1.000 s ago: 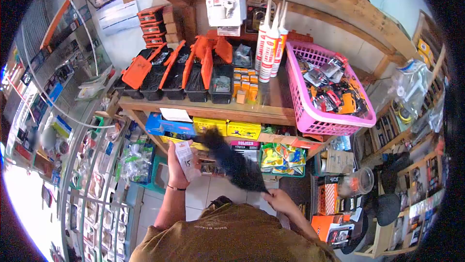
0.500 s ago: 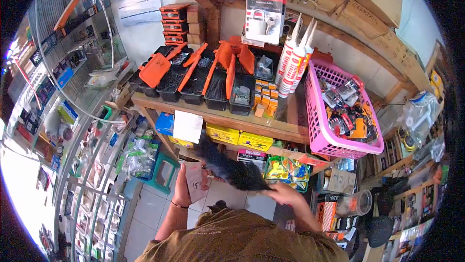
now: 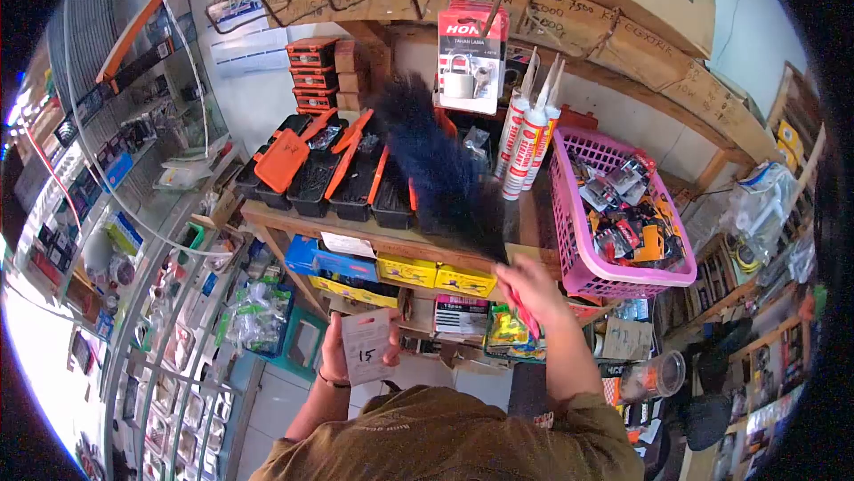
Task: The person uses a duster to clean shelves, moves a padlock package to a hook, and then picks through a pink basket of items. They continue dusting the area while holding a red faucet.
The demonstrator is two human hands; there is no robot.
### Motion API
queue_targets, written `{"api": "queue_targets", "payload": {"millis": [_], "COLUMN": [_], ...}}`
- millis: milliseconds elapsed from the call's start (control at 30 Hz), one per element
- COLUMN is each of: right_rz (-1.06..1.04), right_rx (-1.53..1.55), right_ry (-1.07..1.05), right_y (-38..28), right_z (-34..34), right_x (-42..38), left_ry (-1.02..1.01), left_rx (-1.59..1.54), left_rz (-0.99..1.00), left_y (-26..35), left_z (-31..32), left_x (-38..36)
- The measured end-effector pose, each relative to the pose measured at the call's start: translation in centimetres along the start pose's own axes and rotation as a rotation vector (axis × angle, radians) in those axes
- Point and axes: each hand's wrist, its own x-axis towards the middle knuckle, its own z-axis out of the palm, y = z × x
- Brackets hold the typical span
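Observation:
My right hand (image 3: 535, 290) is closed around the pinkish-red handle of a dark feather duster (image 3: 440, 161). The duster's feathers stretch up and leftward over the shelf, hiding some of the black bins (image 3: 356, 189) with orange lids. In my left hand (image 3: 333, 355), low in front of my body, is a pale hang-hole card pack (image 3: 366, 345) marked "15" by hand. Thumb and fingers grip its two sides. Just right of the feathers hangs a carded padlock (image 3: 459, 80), with white-and-red sealant tubes (image 3: 531, 138) standing beyond it.
A pink basket (image 3: 569, 214) of packaged goods stands on the right of the shelf. Yellow boxes (image 3: 463, 280) sit on the level below. Overhead runs a beam of cardboard (image 3: 569, 23) with metal hooks. To the left is a glass display case (image 3: 169, 303).
The feather duster has swung up from below the shelf edge to above the bins. My right hand rose with it. The card pack in my left hand turned its face more toward me.

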Motion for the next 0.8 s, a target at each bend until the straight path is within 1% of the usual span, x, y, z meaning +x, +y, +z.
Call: {"api": "queue_targets", "payload": {"millis": [33,100,133,200,233,300,333,367,433,467,500,567,600,633,700,733,800], "right_rz": [-0.017,-0.066,-0.076,-0.186,-0.192,-0.419,-0.26,-0.263,-0.416,-0.221,-0.221,-0.252,-0.282,-0.288,-0.3,-0.323,-0.327], "right_rx": [0.035,0.149,0.153,-0.074,-0.072,-0.579,-0.594,-0.592,-0.798,-0.68,-0.68,-0.697,-0.634,-0.633,-0.792,-0.829,-0.824], "right_ry": [0.041,0.055,0.062,0.155,0.162,0.264,0.19,0.2,0.355,0.236,0.244,0.261,0.296,0.307,0.432,0.497,0.531], "right_y": [-0.4,-1.0,-1.6,-2.5,-1.9,-1.0,-1.4,-0.4,0.7,1.1,1.1,1.6,1.4,1.2,0.7,0.7,1.0], "right_z": [0.2,0.3,0.6,1.0,0.9,0.6,0.6,0.5,1.0,0.4,0.2,0.1,0.2,0.2,0.3,0.6,0.9], "right_x": [1.8,5.4,6.8,9.5,11.0,13.5,13.5,14.0,14.2,13.9,13.8,13.2,12.8,12.4,11.1,10.6,10.2], "left_ry": [0.004,-0.031,-0.018,-0.003,-0.011,0.023,0.046,0.039,0.044,0.039,0.032,0.108,0.122,0.113,0.235,0.28,0.297], "left_rx": [-0.01,0.06,0.022,-0.046,-0.04,-0.004,-0.041,-0.037,-0.022,-0.031,-0.029,-0.029,-0.022,-0.016,0.186,0.085,0.131], "left_rz": [-0.025,-0.022,-0.03,-0.04,-0.043,-0.025,-0.035,-0.04,-0.056,-0.07,-0.075,-0.111,-0.115,-0.117,-0.029,-0.036,-0.004], "left_y": [0.1,0.5,0.4,0.1,0.0,-0.1,-0.3,-0.4,-0.4,-0.6,-0.6,-0.2,0.0,0.0,-0.1,0.0,0.3], "left_z": [0.1,0.4,0.3,0.0,0.0,-0.2,-0.3,-0.5,-0.7,-1.1,-1.1,-0.8,-0.4,-0.4,-0.7,-1.0,-1.2], "left_x": [0.2,0.5,0.4,0.4,0.4,0.3,0.2,0.2,0.1,0.1,0.2,0.6,1.0,1.4,2.0,2.4,3.4]}}
